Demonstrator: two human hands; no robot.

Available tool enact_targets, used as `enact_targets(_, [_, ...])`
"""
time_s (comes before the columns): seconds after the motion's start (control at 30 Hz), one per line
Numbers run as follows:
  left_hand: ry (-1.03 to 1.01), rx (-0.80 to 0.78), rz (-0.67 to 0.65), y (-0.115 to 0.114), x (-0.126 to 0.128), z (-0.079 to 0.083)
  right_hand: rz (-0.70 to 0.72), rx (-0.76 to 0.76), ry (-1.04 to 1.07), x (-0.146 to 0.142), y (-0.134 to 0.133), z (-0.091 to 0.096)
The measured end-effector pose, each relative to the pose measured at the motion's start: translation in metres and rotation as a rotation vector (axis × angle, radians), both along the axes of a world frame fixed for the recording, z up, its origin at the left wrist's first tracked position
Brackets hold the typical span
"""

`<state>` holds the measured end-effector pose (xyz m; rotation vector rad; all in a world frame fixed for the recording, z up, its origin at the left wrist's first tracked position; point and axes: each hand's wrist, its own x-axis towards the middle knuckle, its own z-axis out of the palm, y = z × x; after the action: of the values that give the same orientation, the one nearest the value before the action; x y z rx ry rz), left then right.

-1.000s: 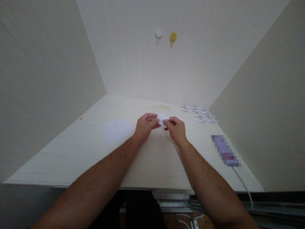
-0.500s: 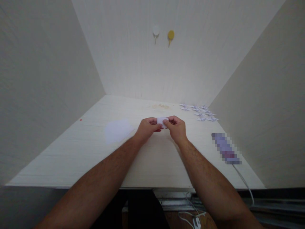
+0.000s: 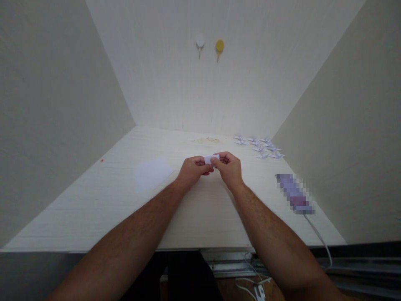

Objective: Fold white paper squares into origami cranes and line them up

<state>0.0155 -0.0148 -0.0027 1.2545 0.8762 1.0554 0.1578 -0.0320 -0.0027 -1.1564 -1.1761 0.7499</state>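
Note:
A small folded piece of white paper (image 3: 208,159) is held up above the middle of the table, between both hands. My left hand (image 3: 193,169) pinches its left side, with the thumb in front near the lower edge. My right hand (image 3: 230,167) grips the right side, its thumb pressed on the front face. Fingers behind the paper are partly hidden. To the left of my left hand lie flat white paper sheets (image 3: 152,172). Several folded white paper cranes (image 3: 262,147) stand in a group at the back right.
A blurred-out phone-like device (image 3: 294,194) with a white cable (image 3: 318,234) lies on the right of the white table (image 3: 94,209). Walls enclose the table at the left, back and right. A white hook (image 3: 199,42) and a yellow hook (image 3: 219,46) are on the back wall.
My right thumb has slid left across the paper, and the paper's visible outline is flatter and slightly tilted. The whole view has shifted a little. Both hands keep their hold.

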Motion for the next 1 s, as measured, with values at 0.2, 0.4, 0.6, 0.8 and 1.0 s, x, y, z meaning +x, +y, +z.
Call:
enact_targets(0.2, [-0.015,0.012,0.001,0.0008,-0.0001,-0.0003,-0.015,0.035,-0.058,0.0009,-0.0005,-0.0002])
enact_targets(0.4, [-0.061,-0.064,0.022,0.0012,-0.0006,-0.0001,0.017,0.028,0.102,0.0017,0.0027,-0.0013])
enact_targets(0.6, [-0.072,-0.075,0.032,0.0016,0.0004,0.0000,0.054,0.016,0.205,0.0005,0.0026,0.0000])
enact_targets(0.8, [-0.024,-0.050,0.041,-0.0001,-0.0002,0.0038,0.059,-0.006,0.200,0.0016,0.0027,0.0000])
enact_targets(1.0, [0.026,-0.004,0.050,-0.0019,-0.0012,0.0058,0.043,-0.010,0.201,0.0024,0.0014,0.0019])
